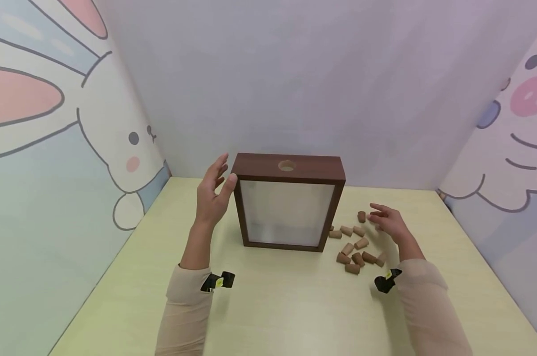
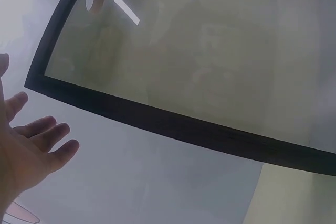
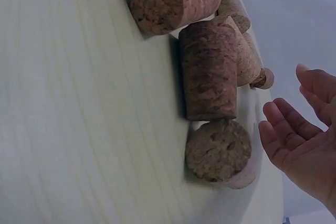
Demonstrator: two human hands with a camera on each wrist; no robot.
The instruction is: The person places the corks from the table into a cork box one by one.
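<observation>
A shallow dark-wood box (image 1: 313,169) with a clear front pane (image 1: 288,212) stands upright on the table. A round hole is cut in its top. My left hand (image 1: 212,195) is at its upper left corner, thumb right by the edge and fingers extended. The left wrist view shows that hand (image 2: 31,150) beside the dark frame (image 2: 157,121), holding nothing. Right of the box lie several corks (image 1: 347,248), light and dark brown. My right hand (image 1: 387,221) hovers by a dark cork (image 1: 361,216) at the back, fingers loosely bent and nothing in them.
The pale table (image 1: 268,306) runs back to a plain grey-white wall (image 1: 286,89). Side panels carry cartoon prints, a rabbit (image 1: 112,128) on the left and a pig (image 1: 517,138) on the right. Each wrist wears a small black camera mount.
</observation>
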